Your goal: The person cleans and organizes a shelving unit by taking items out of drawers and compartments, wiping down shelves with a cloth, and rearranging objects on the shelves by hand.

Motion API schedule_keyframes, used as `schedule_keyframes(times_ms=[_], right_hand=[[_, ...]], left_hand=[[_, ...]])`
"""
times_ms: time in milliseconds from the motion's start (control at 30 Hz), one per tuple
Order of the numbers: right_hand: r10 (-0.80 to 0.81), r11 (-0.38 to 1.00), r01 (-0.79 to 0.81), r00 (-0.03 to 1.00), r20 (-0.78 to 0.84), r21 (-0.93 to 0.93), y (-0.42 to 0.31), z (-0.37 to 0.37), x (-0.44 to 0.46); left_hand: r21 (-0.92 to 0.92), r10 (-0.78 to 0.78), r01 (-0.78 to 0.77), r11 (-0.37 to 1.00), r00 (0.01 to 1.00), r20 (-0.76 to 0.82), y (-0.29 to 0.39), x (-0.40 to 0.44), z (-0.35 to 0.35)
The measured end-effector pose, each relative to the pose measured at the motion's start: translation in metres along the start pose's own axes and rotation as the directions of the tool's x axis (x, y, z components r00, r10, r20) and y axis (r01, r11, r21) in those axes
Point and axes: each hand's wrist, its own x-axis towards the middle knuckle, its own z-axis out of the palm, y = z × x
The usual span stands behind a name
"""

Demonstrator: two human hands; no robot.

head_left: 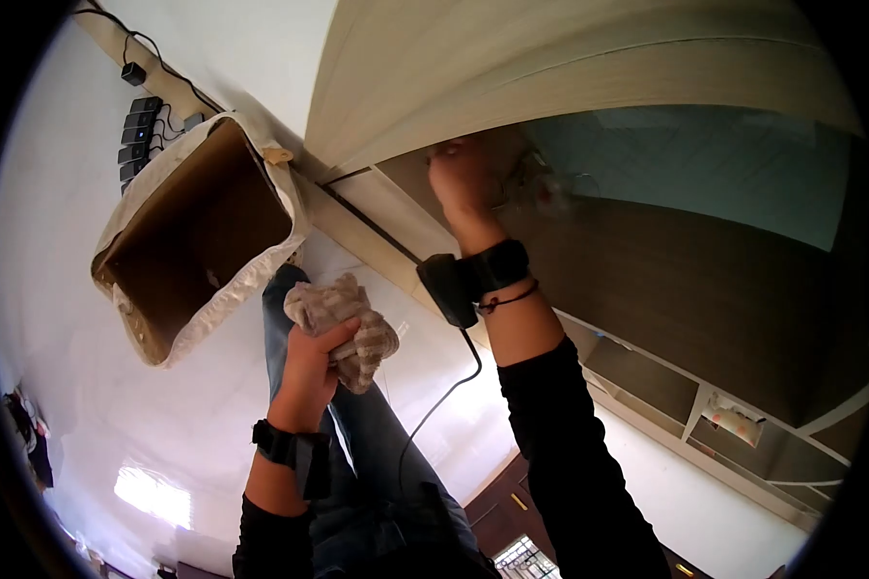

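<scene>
A crumpled beige and brown checked cloth is bunched in my left hand [314,362], in front of my legs. The cloth [352,323] sticks out above and to the right of the fingers. My right hand [462,179] reaches up to the dark inside of a wooden cabinet [686,299], near its upper left edge. The fingers of that hand are in shadow and blurred, so whether they hold anything cannot be made out. Just right of it, a small cluster of shiny, thin items [541,188] shows dimly.
An open box [198,323] with a pale cloth rim stands at the left on the light floor. Black adapters [137,140] with cables lie beyond it. A black cable [439,386] hangs from my right wrist device. Lower shelves [647,386] hold a small packet [736,420].
</scene>
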Motion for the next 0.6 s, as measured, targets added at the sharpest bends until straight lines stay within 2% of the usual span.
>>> schedule_keyframes(times_ms=[33, 100, 133, 233, 333, 400, 433, 500, 533, 567, 600], right_hand=[[0.001, 1.0, -0.001, 1.0, -0.005, -0.004, 0.001, 0.004, 0.001], [-0.073, 0.973, 0.092, 0.992, -0.099, 0.209, 0.007, 0.019, 0.004], [-0.073, 0.973, 0.093, 0.992, -0.101, 0.211, 0.012, 0.024, 0.006], [-0.02, 0.994, 0.021, 1.0, -0.013, 0.105, 0.016, 0.03, 0.008], [-0.074, 0.988, 0.077, 0.997, -0.031, 0.134, 0.019, 0.028, 0.007], [-0.231, 0.969, 0.239, 0.967, -0.106, 0.07, 0.02, 0.025, 0.007], [-0.232, 0.968, 0.24, 0.967, -0.106, 0.067, 0.022, 0.02, 0.002], [-0.078, 0.95, 0.143, 0.97, -0.232, 0.278, 0.005, -0.009, -0.023], [-0.083, 0.95, 0.147, 0.97, -0.229, 0.277, 0.004, -0.018, -0.034], [-0.156, 0.984, 0.17, 0.963, -0.218, 0.045, 0.005, -0.028, -0.046], [-0.225, 0.964, 0.19, 0.956, -0.19, -0.187, 0.005, -0.036, -0.056]], left_hand=[[-0.003, 0.011, -0.011, 1.0, 1.0, 0.01, 0.0, 0.001, -0.001], [-0.043, -0.002, 0.002, 0.999, 1.0, -0.006, 0.005, -0.002, 0.0], [-0.082, -0.012, 0.01, 0.997, 1.0, -0.025, 0.007, -0.003, 0.0], [-0.034, 0.023, -0.023, 0.999, 1.0, -0.011, 0.004, -0.001, -0.01], [-0.063, 0.005, -0.006, 0.998, 1.0, -0.011, 0.002, 0.0, -0.017], [-0.07, 0.012, -0.012, 0.997, 1.0, -0.01, 0.002, -0.001, -0.02], [-0.079, 0.02, -0.02, 0.997, 1.0, -0.009, 0.002, -0.001, -0.021], [-0.114, 0.006, -0.007, 0.994, 1.0, -0.008, 0.005, -0.002, -0.021], [-0.145, -0.005, 0.003, 0.989, 1.0, -0.011, 0.007, -0.003, -0.021], [-0.152, -0.002, 0.0, 0.988, 1.0, -0.014, 0.008, -0.004, -0.021], [-0.157, 0.0, -0.002, 0.988, 1.0, -0.01, 0.01, -0.006, -0.019]])
